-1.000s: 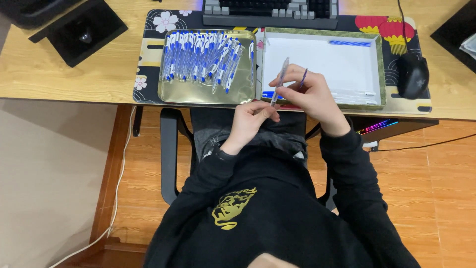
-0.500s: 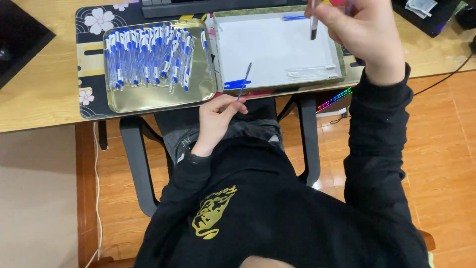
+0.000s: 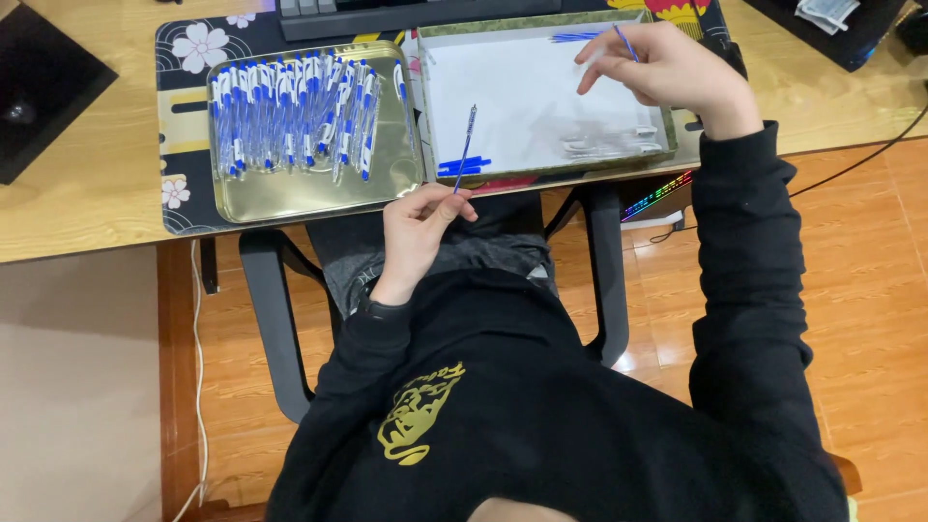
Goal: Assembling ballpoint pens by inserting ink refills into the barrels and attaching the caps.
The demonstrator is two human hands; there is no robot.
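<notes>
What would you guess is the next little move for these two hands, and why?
Probably the right hand brings its thin blue piece back toward the left hand, which holds a slim refill with a spring upright. The two parts are apart, over the white-lined tray.

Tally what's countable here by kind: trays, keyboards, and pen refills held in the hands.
Trays: 2 (gold metal tray, white-lined green-rimmed tray)
Refills in hand: 2 (spring-tipped blue pen refill in left hand, thin blue pen refill in right hand)
Keyboards: 1 (black keyboard)
Total: 5
</notes>
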